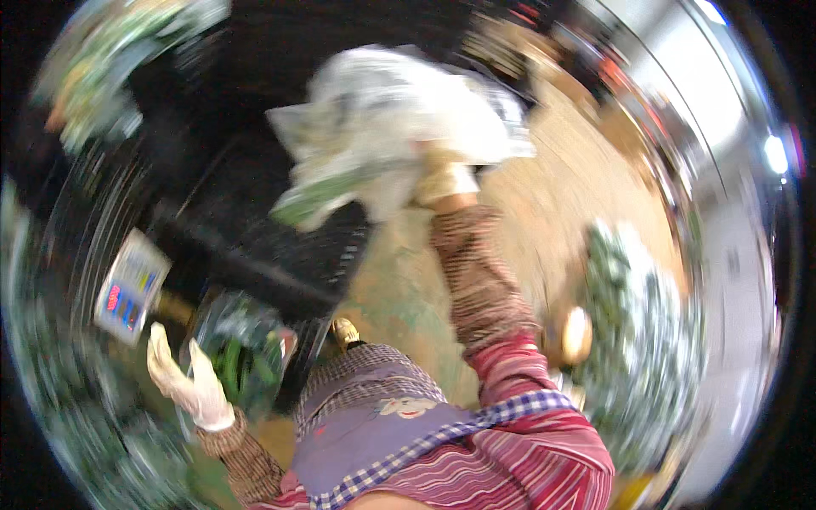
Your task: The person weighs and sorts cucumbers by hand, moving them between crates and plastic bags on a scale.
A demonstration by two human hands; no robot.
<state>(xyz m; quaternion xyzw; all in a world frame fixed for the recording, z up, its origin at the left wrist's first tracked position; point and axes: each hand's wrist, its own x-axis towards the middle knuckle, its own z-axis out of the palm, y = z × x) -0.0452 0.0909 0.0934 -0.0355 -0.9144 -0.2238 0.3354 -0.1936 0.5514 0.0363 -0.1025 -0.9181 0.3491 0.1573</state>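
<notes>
My right hand [444, 180], in a pale glove, reaches forward with its fingers closed on a white translucent plastic bag [399, 102]. Something pale and green, blurred by motion, shows through and at the lower left of the bag. To the left, my gloved left hand [191, 382] is held up with thumb and fingers apart and nothing in it. Close by that hand are a clear bag of green vegetables [246, 357] and a white panel with red and blue markings [132, 287].
A dark crate-like surface [272, 246] lies under the bag. At right stands a blurred heap of green-and-white bundles [633, 340], with a tan rounded object [576, 336] beside it. More greens [102, 93] are at the far left. The brownish floor [399, 289] stretches between.
</notes>
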